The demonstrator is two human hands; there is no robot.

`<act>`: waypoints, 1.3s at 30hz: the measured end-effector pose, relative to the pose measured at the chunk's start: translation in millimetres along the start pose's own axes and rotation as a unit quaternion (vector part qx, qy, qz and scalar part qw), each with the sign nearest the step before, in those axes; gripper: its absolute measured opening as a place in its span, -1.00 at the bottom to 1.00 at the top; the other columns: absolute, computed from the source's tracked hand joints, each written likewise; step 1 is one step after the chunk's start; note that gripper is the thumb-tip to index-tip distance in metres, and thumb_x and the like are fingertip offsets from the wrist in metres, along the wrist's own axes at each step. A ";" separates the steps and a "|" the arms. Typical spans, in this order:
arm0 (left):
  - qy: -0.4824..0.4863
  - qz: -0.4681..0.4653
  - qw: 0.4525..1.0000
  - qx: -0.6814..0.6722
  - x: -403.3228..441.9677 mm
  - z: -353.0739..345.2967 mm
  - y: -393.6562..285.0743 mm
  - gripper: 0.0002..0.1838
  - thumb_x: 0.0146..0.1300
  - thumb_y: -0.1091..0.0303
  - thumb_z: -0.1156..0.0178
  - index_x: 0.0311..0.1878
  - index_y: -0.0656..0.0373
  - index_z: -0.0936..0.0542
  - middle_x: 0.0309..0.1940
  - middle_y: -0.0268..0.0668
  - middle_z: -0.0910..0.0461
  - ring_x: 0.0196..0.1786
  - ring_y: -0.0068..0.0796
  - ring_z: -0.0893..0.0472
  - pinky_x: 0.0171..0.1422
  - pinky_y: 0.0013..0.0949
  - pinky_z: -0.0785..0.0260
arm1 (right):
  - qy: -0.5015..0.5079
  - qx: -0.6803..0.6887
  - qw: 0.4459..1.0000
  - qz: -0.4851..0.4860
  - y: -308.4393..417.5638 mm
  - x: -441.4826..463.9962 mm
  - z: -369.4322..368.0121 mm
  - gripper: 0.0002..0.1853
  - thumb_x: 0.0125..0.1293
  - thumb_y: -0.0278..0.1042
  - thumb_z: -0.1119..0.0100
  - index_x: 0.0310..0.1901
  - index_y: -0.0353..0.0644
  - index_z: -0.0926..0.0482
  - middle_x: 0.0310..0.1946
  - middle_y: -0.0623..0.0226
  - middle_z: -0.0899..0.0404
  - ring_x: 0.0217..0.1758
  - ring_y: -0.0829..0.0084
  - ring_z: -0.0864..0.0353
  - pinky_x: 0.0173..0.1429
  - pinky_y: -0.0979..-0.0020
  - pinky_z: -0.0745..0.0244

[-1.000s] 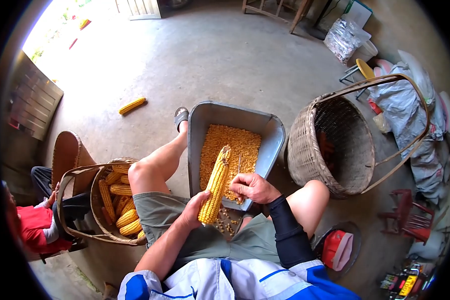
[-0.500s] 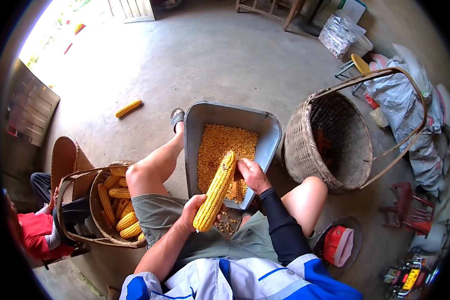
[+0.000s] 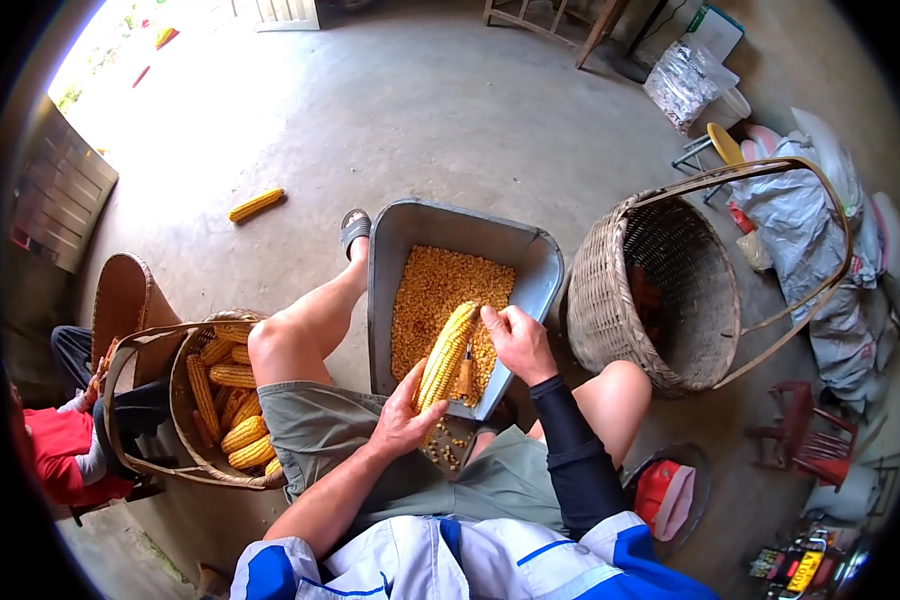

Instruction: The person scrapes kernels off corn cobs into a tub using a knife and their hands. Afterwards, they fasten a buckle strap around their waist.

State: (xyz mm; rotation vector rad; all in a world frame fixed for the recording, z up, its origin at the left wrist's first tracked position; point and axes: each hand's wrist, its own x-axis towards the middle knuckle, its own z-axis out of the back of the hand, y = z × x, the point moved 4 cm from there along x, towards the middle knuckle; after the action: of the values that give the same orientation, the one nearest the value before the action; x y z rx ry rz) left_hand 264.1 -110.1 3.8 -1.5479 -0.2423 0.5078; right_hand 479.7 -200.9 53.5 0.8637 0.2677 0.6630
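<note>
Shifted upward since a second ago, the right hand (image 3: pixel 520 345) is now at the upper tip of the corn cob (image 3: pixel 447 350), its fingers bunched, though whether they pinch it cannot be told. Opposite, the left hand (image 3: pixel 405 415) has its fingers clamped round the cob's lower part, the upper end tilted over the metal tub (image 3: pixel 540 270) of kernels (image 3: pixel 445 275). Should that grip loosen, the cob could slip against the wooden-handled tool (image 3: pixel 465 380) or scatter kernels.

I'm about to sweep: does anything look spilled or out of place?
Yes: one yellow cob lies alone on the floor, away from the basket of cobs. Loose kernels are scattered outside the tub, whereas most lie inside it.
</note>
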 end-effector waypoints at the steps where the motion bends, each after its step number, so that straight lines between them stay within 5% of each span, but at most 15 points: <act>1: -0.004 -0.042 0.995 0.091 -0.7 1.2 -2.2 -0.18 0.26 0.23 -0.34 0.47 0.30 -0.16 0.25 -0.05 -0.43 0.25 -0.26 -0.49 0.33 -0.30 -0.34 | 0.000 -0.016 1.000 -0.021 -2.0 1.7 -5.4 -0.43 0.36 0.19 -0.13 -0.48 -0.26 -0.52 -0.61 -0.09 -0.54 -0.43 -0.15 -0.60 -0.37 0.03 -0.49; 5: -0.015 -0.074 0.968 0.241 -2.4 0.6 -18.5 -0.15 0.15 0.21 -0.39 0.46 0.19 -0.21 0.05 0.00 -0.47 0.10 -0.01 -0.56 0.17 -0.17 -0.45 | 0.024 -0.131 0.991 -0.027 -1.8 7.1 -15.0 -0.47 0.41 0.13 -0.05 -0.47 -0.25 -0.51 -0.55 -0.09 -0.57 -0.41 -0.10 -0.63 -0.34 -0.01 -0.49; 10: -0.036 -0.064 0.960 0.270 -0.7 1.1 -19.4 -0.15 0.14 0.22 -0.38 0.45 0.18 -0.21 0.04 0.01 -0.46 0.07 0.05 -0.56 0.12 -0.12 -0.48 | 0.043 -0.026 0.996 0.072 7.9 -5.8 -24.6 -0.73 0.42 -0.20 -0.07 -0.33 -0.23 -0.53 -0.52 -0.07 -0.56 -0.38 -0.12 -0.60 -0.31 0.02 -0.48; 13: -0.050 -0.047 0.971 0.230 1.1 1.7 -10.8 -0.14 0.13 0.21 -0.40 0.44 0.24 -0.22 0.09 0.04 -0.46 0.13 0.00 -0.55 0.21 -0.15 -0.44 | 0.141 0.072 0.984 0.080 21.2 -26.8 -29.6 -0.75 0.40 -0.26 -0.13 -0.37 -0.26 -0.49 -0.51 -0.08 -0.53 -0.40 -0.09 -0.58 -0.38 0.15 -0.45; 15: -0.065 -0.043 0.976 0.204 2.7 2.4 4.1 -0.15 0.18 0.21 -0.40 0.44 0.30 -0.20 0.17 0.04 -0.47 0.18 -0.15 -0.56 0.29 -0.25 -0.39 | 0.230 0.166 0.958 0.046 33.5 -45.8 -29.5 -0.74 0.41 -0.27 -0.15 -0.38 -0.28 -0.49 -0.58 0.11 -0.52 -0.52 0.21 -0.56 -0.43 0.26 -0.41; 18: -0.055 0.068 0.995 -0.043 6.0 2.5 22.0 -0.20 0.26 0.23 -0.35 0.44 0.33 -0.19 0.19 -0.04 -0.50 0.18 -0.32 -0.54 0.29 -0.32 -0.39 | 0.393 0.343 0.845 -0.117 54.6 -68.0 -8.6 -0.79 0.50 -0.31 -0.07 -0.31 -0.21 -0.52 -0.56 0.49 -0.47 -0.55 0.70 -0.40 -0.47 0.60 -0.29; 20: -0.048 0.098 0.985 -0.137 8.2 2.0 20.9 -0.27 0.33 0.26 -0.29 0.44 0.34 -0.20 0.18 -0.16 -0.51 0.18 -0.46 -0.51 0.26 -0.40 -0.39 | 0.400 0.386 0.824 -0.111 58.5 -70.9 20.4 -0.78 0.51 -0.25 -0.07 -0.26 -0.20 -0.52 -0.52 0.47 -0.50 -0.55 0.69 -0.44 -0.47 0.63 -0.29; 25: -0.048 0.152 0.963 -0.216 8.9 3.1 24.9 -0.32 0.36 0.26 -0.25 0.43 0.33 -0.24 0.18 -0.20 -0.50 0.17 -0.47 -0.51 0.25 -0.40 -0.39 | 0.222 0.433 0.871 -0.061 24.4 -33.3 125.3 -0.75 0.48 -0.20 -0.11 -0.23 -0.25 -0.49 -0.45 0.27 -0.56 -0.54 0.45 -0.57 -0.42 0.47 -0.51; 27: -0.047 0.152 0.961 -0.227 8.8 1.1 22.0 -0.35 0.35 0.26 -0.25 0.41 0.32 -0.28 0.16 -0.21 -0.51 0.16 -0.47 -0.51 0.25 -0.39 -0.38 | 0.097 0.365 0.920 -0.106 6.8 -11.4 168.8 -0.85 0.50 -0.36 -0.04 -0.25 -0.22 -0.46 -0.45 0.35 -0.53 -0.55 0.58 -0.49 -0.46 0.54 -0.39; 30: -0.013 0.151 0.965 -0.213 9.6 0.1 24.6 -0.40 0.36 0.27 -0.22 0.38 0.29 -0.33 0.12 -0.25 -0.54 0.13 -0.47 -0.52 0.22 -0.38 -0.39 | -0.025 0.310 0.947 -0.082 -56.7 24.5 225.8 -0.86 0.48 -0.37 -0.08 -0.24 -0.24 -0.48 -0.46 0.39 -0.53 -0.46 0.59 -0.53 -0.37 0.49 -0.51; 32: -0.011 0.148 0.968 -0.204 10.1 -1.4 31.3 -0.41 0.36 0.28 -0.21 0.38 0.29 -0.32 0.12 -0.26 -0.54 0.13 -0.47 -0.52 0.22 -0.37 -0.39 | -0.048 0.250 0.957 -0.142 -100.4 34.5 260.5 -0.87 0.46 -0.38 -0.09 -0.09 -0.25 -0.51 -0.29 0.33 -0.58 -0.36 0.53 -0.60 -0.25 0.43 -0.61; 34: -0.016 0.158 0.965 -0.206 9.7 -2.4 32.0 -0.45 0.37 0.31 -0.18 0.37 0.27 -0.33 0.11 -0.28 -0.54 0.11 -0.47 -0.53 0.19 -0.40 -0.39 | -0.036 0.187 0.951 -0.243 -116.8 31.6 280.4 -0.66 0.44 -0.36 -0.11 0.19 -0.24 -0.43 0.01 0.21 -0.56 -0.22 0.43 -0.66 -0.16 0.35 -0.67; 35: -0.017 0.162 0.965 -0.208 8.4 -1.5 30.4 -0.44 0.37 0.32 -0.18 0.38 0.27 -0.32 0.13 -0.27 -0.53 0.11 -0.47 -0.53 0.20 -0.40 -0.39 | -0.023 0.153 0.947 -0.281 -127.6 29.4 287.0 -0.44 0.42 -0.35 -0.10 0.40 -0.22 -0.22 0.22 0.13 -0.44 -0.11 0.30 -0.67 -0.16 0.26 -0.68; 39: -0.024 0.171 0.965 -0.198 8.7 -0.4 31.2 -0.43 0.38 0.29 -0.16 0.38 0.29 -0.31 0.13 -0.24 -0.53 0.10 -0.47 -0.54 0.17 -0.41 -0.41 | 0.004 -0.021 0.928 -0.371 -155.2 15.2 298.5 -0.27 0.36 -0.32 -0.15 0.49 -0.15 -0.06 0.15 -0.04 -0.48 -0.11 0.19 -0.68 -0.31 0.16 -0.72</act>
State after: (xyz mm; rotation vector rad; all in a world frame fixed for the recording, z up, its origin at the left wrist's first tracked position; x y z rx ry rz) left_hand 266.9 -108.1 -28.3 -1.9853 -0.1157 0.8041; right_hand 699.0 -447.0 122.7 0.6471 0.5495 -0.0370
